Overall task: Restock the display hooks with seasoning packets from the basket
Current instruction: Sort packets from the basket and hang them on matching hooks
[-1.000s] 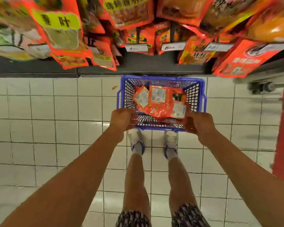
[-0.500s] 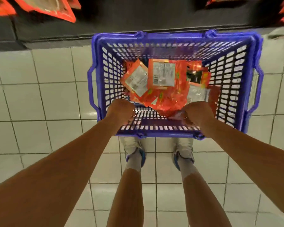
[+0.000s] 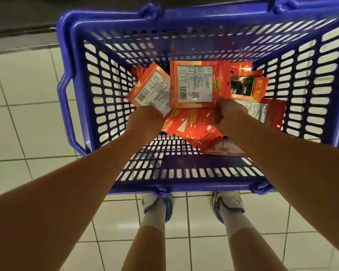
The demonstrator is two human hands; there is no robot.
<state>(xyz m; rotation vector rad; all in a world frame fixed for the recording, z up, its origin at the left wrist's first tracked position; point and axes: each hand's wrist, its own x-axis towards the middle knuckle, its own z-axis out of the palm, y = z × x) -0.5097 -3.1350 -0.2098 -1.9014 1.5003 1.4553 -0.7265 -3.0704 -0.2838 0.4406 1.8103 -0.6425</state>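
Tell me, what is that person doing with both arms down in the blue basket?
A person is bending over a blue basket that sits on the tiled floor and digging through a pile of orange seasoning packets. The left hand and the right hand are both down among the packets, with fingers on them, though it is hard to tell which packet each has hold of. No packet has been lifted out yet.

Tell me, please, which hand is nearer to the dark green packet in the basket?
Right. The right hand lies just below and left of the dark green packet; the left hand is farther off, across the orange packets near the basket's left wall.
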